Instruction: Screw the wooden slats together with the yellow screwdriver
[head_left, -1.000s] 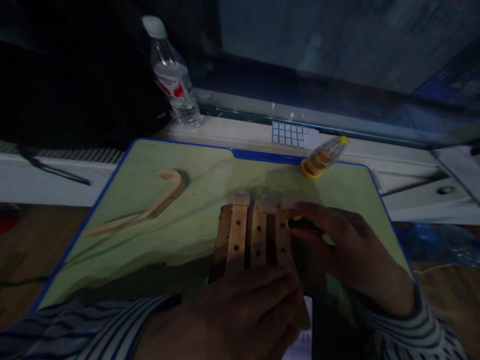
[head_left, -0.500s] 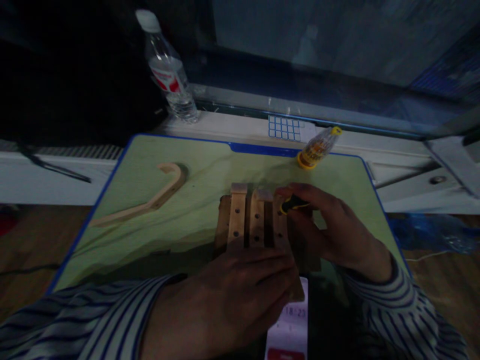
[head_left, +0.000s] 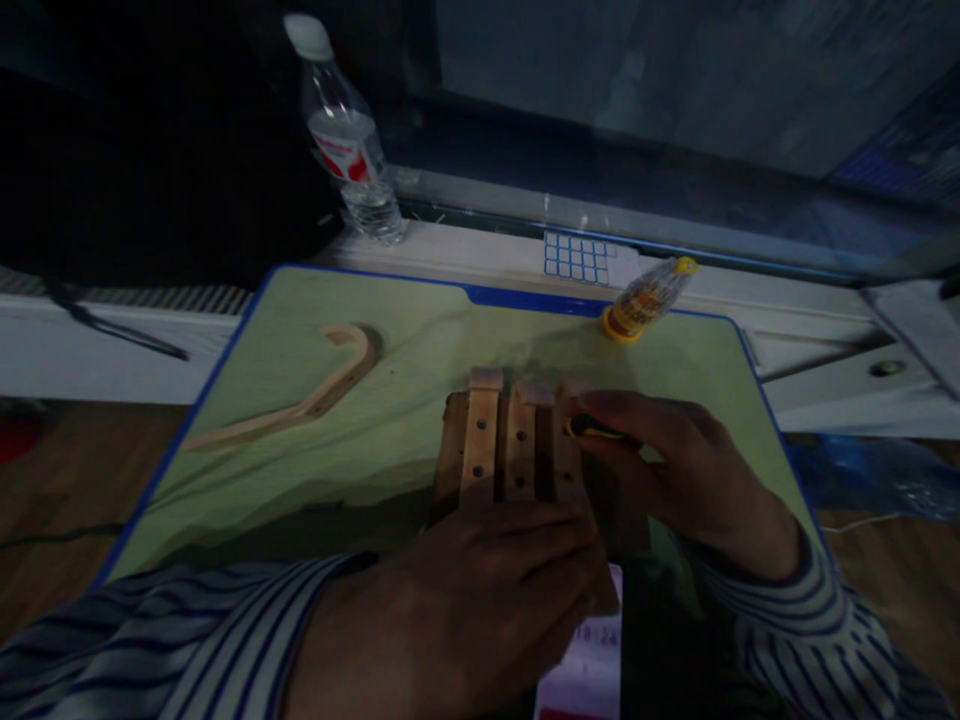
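A wooden assembly of several upright slats with holes (head_left: 501, 440) stands on a green mat with a blue edge (head_left: 420, 350). My left hand (head_left: 487, 590) lies over its near end, fingers curled around the slats. My right hand (head_left: 667, 470) is closed on a small black and yellow screwdriver (head_left: 592, 428), whose tip sits against the rightmost slat. A curved wooden piece (head_left: 307, 395) lies loose on the left of the mat.
A clear water bottle (head_left: 341, 130) stands on the white ledge behind the mat. A yellow-capped bit holder (head_left: 645, 298) lies at the mat's far edge beside a blue grid card (head_left: 577, 258). A lit phone screen (head_left: 589, 660) shows under my left hand.
My right hand with the screwdriver has shifted slightly on the rightmost slat. The view has bobbed a little. The left hand stays on the slats.
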